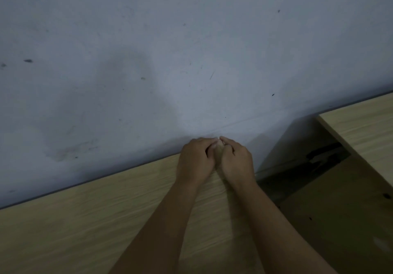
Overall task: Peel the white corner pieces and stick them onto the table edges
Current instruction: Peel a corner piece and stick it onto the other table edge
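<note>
My left hand [194, 158] and my right hand [236, 159] are held together above the far right corner of a light wooden table [85, 220], close to the wall. Their fingertips meet at a small pale piece [217, 145], most likely a white corner piece, which is almost wholly hidden by the fingers. Both hands have their fingers curled and pinched on it. The table's far right corner lies under the hands and cannot be seen.
A stained grey-white wall [170, 50] runs along the table's far edge. To the right, a second wooden table [365, 129] stands apart across a gap. In the gap, a brown floor [340, 220] and a dark patch [323, 156] show below.
</note>
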